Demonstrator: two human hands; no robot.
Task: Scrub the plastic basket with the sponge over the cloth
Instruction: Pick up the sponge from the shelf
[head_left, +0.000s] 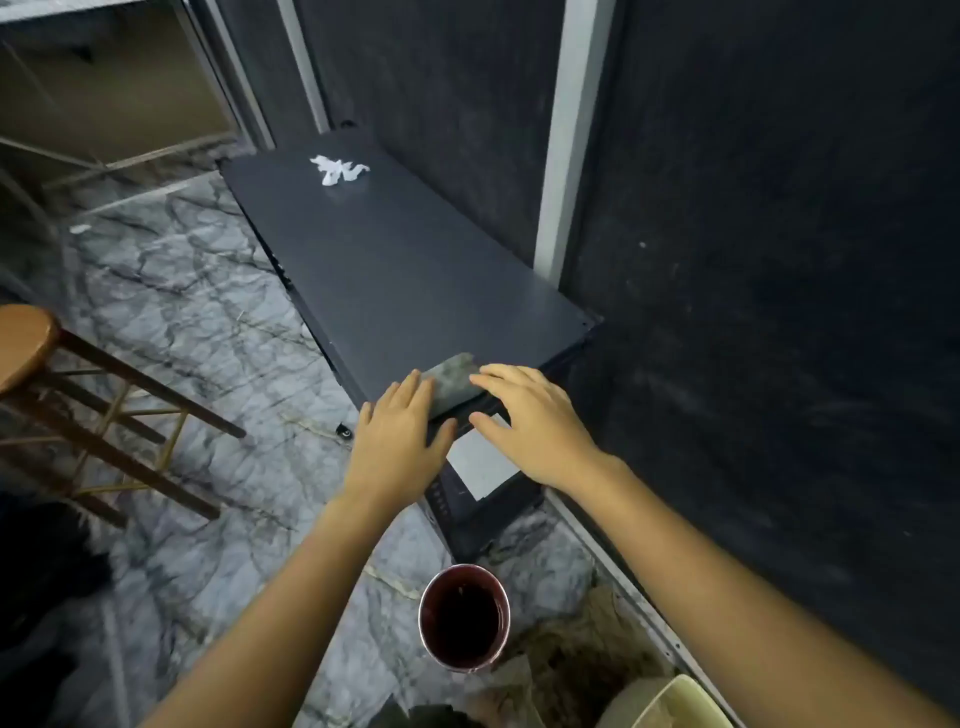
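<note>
A grey-green, mottled flat pad (451, 385), either the sponge or a folded cloth, lies at the near end of a dark flat panel (395, 270). My left hand (397, 441) lies flat with its fingertips against the pad's left edge. My right hand (535, 421) reaches over the pad's right side, fingers spread and its fingertips on the top edge. Neither hand has lifted it. A pale cream plastic container (670, 699), maybe the basket, shows only partly at the bottom right corner.
A crumpled white tissue (337, 169) sits at the panel's far end. On the marble floor stand a dark red bucket (464, 616) below my arms and a wooden stool (31, 343) at the left. A dark wall runs along the right. A light grey sheet (483, 465) lies under my right hand.
</note>
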